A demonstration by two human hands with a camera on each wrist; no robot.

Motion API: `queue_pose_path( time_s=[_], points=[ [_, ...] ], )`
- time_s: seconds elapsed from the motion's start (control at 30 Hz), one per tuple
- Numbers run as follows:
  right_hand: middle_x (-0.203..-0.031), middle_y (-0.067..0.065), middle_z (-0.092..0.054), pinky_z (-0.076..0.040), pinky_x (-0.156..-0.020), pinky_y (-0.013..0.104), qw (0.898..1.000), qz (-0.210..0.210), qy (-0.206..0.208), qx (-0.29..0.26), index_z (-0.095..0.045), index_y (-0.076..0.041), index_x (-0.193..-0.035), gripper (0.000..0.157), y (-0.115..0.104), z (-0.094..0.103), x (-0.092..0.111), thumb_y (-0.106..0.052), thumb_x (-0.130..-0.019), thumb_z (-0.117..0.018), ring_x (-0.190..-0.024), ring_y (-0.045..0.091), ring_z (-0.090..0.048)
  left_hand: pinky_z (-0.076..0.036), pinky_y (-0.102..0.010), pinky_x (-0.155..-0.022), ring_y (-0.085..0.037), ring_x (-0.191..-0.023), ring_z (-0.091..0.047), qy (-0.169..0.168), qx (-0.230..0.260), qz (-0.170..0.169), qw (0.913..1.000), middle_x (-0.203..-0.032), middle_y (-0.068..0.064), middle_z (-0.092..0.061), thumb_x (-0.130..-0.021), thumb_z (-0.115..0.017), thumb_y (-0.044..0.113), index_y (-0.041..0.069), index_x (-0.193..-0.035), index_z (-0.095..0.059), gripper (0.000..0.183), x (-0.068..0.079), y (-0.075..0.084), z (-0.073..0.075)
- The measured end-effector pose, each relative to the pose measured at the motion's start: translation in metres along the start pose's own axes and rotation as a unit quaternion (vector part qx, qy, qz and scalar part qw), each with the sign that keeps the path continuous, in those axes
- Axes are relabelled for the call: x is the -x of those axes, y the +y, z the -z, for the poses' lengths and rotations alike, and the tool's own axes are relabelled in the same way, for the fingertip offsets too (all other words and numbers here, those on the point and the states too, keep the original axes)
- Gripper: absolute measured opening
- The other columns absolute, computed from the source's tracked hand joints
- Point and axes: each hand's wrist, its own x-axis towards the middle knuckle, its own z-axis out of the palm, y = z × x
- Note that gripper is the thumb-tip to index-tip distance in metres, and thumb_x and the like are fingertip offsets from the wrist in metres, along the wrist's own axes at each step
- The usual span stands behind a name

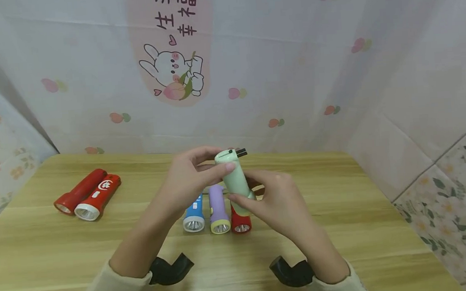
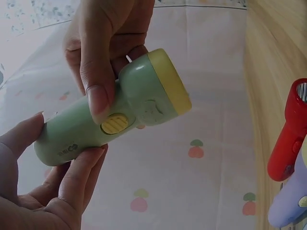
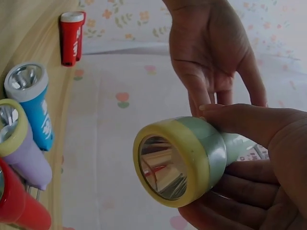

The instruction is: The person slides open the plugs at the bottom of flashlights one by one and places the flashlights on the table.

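Both hands hold a pale green flashlight (image 1: 236, 181) with a yellow lens ring, raised over the table. My left hand (image 1: 192, 173) grips its tail end, where dark plug prongs (image 1: 241, 152) stick out. My right hand (image 1: 276, 196) holds it near the lamp head. In the left wrist view, the right thumb lies beside the yellow slide switch (image 2: 115, 123). The lens (image 3: 163, 167) shows in the right wrist view and is unlit. Under the hands lie a blue flashlight (image 1: 195, 211), a purple flashlight (image 1: 218, 205) and a red flashlight (image 1: 241, 226), side by side.
Two more flashlights lie together at the left of the wooden table (image 1: 165, 276): a plain red one (image 1: 83, 190) and a red one with a white ring (image 1: 103, 193). A printed cloth (image 1: 272, 66) hangs behind the table's far edge.
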Motion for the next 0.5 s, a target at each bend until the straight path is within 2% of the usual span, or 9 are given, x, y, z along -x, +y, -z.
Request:
queue_pose_path(
  time_s=[0.17, 0.27, 0.4, 0.5],
  points=[
    [-0.089, -0.003, -0.078, -0.062, -0.07, 0.022, 0.999, -0.029, -0.003, -0.013, -0.076, -0.015, -0.11, 0.034, 0.01, 0.001, 0.002, -0.029, -0.081, -0.086, -0.081, 0.008, -0.073, -0.06, -0.038, -0.093, -0.02, -0.113, -0.072, -0.009, -0.022, 0.021, 0.9995, -0.128, -0.002, -0.067, -0.089, -0.078, 0.031, 0.014, -0.126, -0.065, 0.042, -0.014, 0.001, -0.009],
    [-0.091, -0.002, -0.079, -0.061, -0.068, 0.02, 0.998, -0.049, -0.012, -0.03, -0.076, -0.015, -0.11, 0.033, 0.018, 0.002, 0.003, -0.03, -0.082, -0.085, -0.079, 0.008, -0.075, -0.062, -0.036, -0.089, -0.021, -0.109, -0.071, -0.01, -0.061, 0.021, 0.9978, -0.122, -0.002, -0.069, -0.088, -0.079, 0.033, 0.014, -0.121, -0.068, 0.04, -0.023, 0.001, -0.012],
    [-0.092, -0.001, -0.079, -0.06, -0.066, 0.021, 0.996, -0.073, -0.017, -0.038, -0.077, -0.017, -0.11, 0.031, 0.027, 0.004, 0.004, -0.03, -0.083, -0.084, -0.078, 0.011, -0.077, -0.063, -0.034, -0.082, -0.023, -0.099, -0.07, -0.019, -0.135, 0.01, 0.9906, -0.111, -0.002, -0.07, -0.087, -0.079, 0.038, 0.015, -0.114, -0.073, 0.036, -0.037, 0.0, -0.014],
    [-0.092, 0.0, -0.08, -0.06, -0.065, 0.025, 0.995, -0.088, -0.014, -0.033, -0.078, -0.017, -0.108, 0.03, 0.033, 0.004, 0.003, -0.03, -0.082, -0.084, -0.078, 0.013, -0.077, -0.063, -0.033, -0.078, -0.023, -0.095, -0.071, -0.028, -0.155, 0.008, 0.9875, -0.108, -0.003, -0.072, -0.087, -0.08, 0.038, 0.013, -0.11, -0.075, 0.034, -0.048, 0.0, -0.018]
  ],
)
